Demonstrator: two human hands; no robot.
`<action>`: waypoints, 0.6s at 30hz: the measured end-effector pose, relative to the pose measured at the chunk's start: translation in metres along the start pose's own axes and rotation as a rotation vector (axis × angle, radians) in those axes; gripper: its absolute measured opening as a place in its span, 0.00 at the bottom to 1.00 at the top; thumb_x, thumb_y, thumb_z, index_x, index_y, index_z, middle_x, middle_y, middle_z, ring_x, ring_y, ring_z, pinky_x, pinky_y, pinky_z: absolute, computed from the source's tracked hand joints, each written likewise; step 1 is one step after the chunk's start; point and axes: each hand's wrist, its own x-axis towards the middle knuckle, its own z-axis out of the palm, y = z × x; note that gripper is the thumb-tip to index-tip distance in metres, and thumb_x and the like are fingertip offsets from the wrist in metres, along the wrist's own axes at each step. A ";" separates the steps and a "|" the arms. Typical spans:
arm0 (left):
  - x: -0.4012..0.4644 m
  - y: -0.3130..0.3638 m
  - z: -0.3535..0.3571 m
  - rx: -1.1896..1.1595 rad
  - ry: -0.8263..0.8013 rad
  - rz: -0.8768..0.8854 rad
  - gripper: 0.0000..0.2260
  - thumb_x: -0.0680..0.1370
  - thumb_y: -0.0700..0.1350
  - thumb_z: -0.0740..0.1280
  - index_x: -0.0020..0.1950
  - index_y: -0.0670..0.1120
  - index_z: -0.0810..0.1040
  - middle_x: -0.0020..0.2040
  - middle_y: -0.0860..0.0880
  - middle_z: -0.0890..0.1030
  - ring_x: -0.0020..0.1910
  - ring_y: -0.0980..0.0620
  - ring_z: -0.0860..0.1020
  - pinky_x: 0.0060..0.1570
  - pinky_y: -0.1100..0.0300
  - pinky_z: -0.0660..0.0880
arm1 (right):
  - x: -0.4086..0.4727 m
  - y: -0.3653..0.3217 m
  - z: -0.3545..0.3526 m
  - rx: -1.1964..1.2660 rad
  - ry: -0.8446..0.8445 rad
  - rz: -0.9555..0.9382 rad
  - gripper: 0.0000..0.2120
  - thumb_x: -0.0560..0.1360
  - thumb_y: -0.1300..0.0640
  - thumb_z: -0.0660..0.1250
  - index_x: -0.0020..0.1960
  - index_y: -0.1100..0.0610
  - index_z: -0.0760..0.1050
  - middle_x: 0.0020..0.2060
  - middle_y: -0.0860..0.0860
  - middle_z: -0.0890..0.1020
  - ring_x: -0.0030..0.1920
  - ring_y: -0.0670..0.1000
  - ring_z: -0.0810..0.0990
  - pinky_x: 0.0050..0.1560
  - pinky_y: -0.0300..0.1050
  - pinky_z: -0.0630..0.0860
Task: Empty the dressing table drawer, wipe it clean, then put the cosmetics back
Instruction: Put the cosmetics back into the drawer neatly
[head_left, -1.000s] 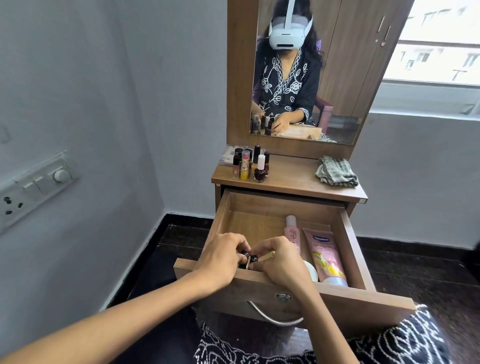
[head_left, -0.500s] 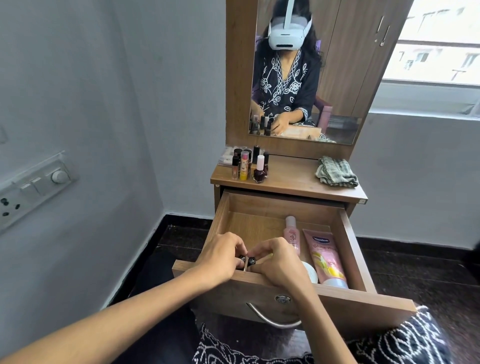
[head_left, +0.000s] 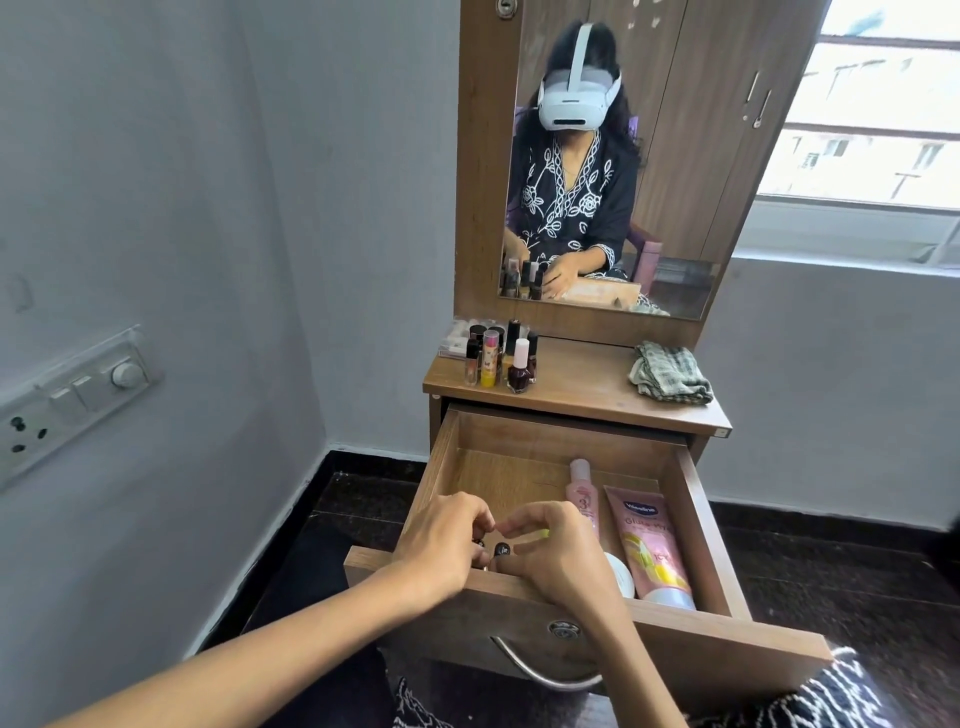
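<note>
Barely changed since a second ago: left hand (head_left: 441, 540) and right hand (head_left: 558, 553) still curled together over small dark-capped cosmetics (head_left: 501, 548) at the drawer (head_left: 696, 525) near-left corner, pinching them. Emptying unfinished; pink tube (head_left: 647, 545) and bottle (head_left: 583, 493) lying at right.

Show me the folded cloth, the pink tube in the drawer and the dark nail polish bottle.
folded cloth (head_left: 670, 373), head view, middle of its top.
pink tube (head_left: 649, 545), head view, printed front.
dark nail polish bottle (head_left: 519, 376), head view, dark glass body.
</note>
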 end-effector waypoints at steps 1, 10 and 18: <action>0.000 0.000 0.000 -0.002 0.003 0.004 0.13 0.73 0.39 0.69 0.57 0.49 0.78 0.51 0.53 0.80 0.47 0.58 0.75 0.47 0.65 0.71 | -0.001 -0.001 -0.001 0.003 0.004 -0.004 0.13 0.61 0.54 0.79 0.43 0.47 0.81 0.41 0.42 0.81 0.39 0.39 0.80 0.33 0.28 0.72; -0.008 0.000 0.003 -0.012 0.078 0.080 0.12 0.76 0.39 0.65 0.56 0.53 0.76 0.48 0.58 0.75 0.44 0.63 0.73 0.40 0.70 0.66 | -0.005 -0.005 -0.007 0.074 -0.013 -0.013 0.13 0.59 0.53 0.80 0.39 0.45 0.79 0.40 0.42 0.82 0.43 0.39 0.79 0.36 0.28 0.73; 0.014 0.021 -0.045 -0.194 0.372 0.235 0.11 0.75 0.40 0.66 0.56 0.50 0.77 0.51 0.57 0.79 0.45 0.67 0.76 0.53 0.70 0.73 | 0.016 -0.032 -0.043 0.317 0.142 -0.126 0.08 0.64 0.56 0.78 0.40 0.49 0.82 0.40 0.41 0.85 0.42 0.40 0.83 0.42 0.36 0.78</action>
